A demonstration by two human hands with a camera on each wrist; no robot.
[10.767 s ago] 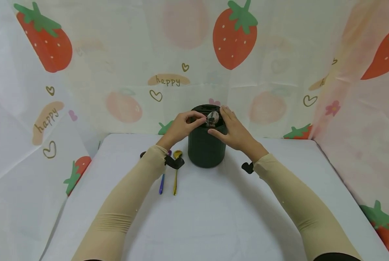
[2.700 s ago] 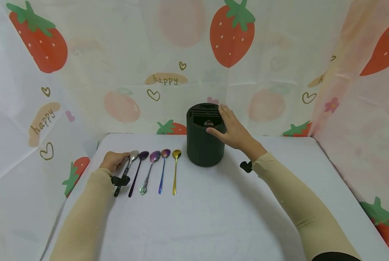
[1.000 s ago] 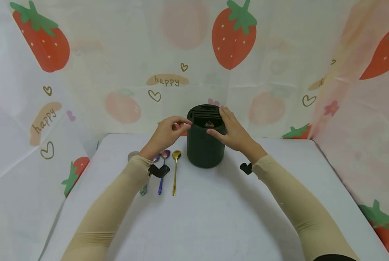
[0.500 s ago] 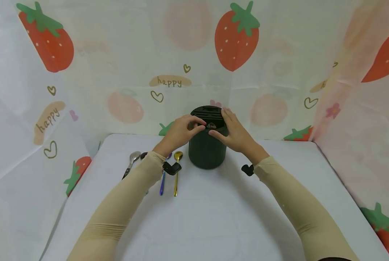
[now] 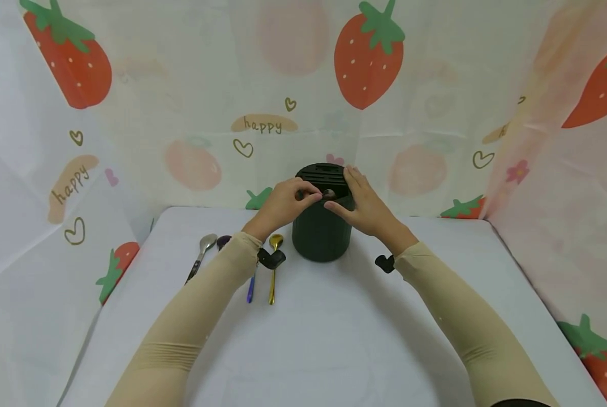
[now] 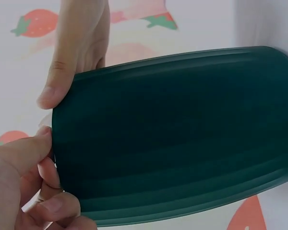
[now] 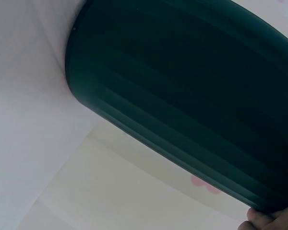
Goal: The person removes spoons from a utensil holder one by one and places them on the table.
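Observation:
A dark green cylindrical utensil holder (image 5: 321, 237) with a slotted top stands upright at the back of the table. Just above its front opening shows the bowl of a spoon (image 5: 329, 194); its handle is hidden inside. My left hand (image 5: 282, 206) pinches this spoon at the rim with thumb and fingertips. From the right side my right hand (image 5: 366, 208) grips the holder's top, thumb over the near rim and fingers along the far side. In the left wrist view, the thumb (image 6: 60, 84) of that hand bends over the rim.
Left of the holder lie a gold spoon (image 5: 276, 242), a blue-handled spoon (image 5: 251, 289), a dark spoon (image 5: 223, 241) and a silver spoon (image 5: 207, 243) with a black handle. My left forearm covers part of the row. A strawberry-print cloth backdrop (image 5: 303, 73) stands behind.
My left hand was at the silver spoon at the row's left end, then moved right to the holder and pinches the spoon inside. More spoons lie out than at first. The right hand stays put.

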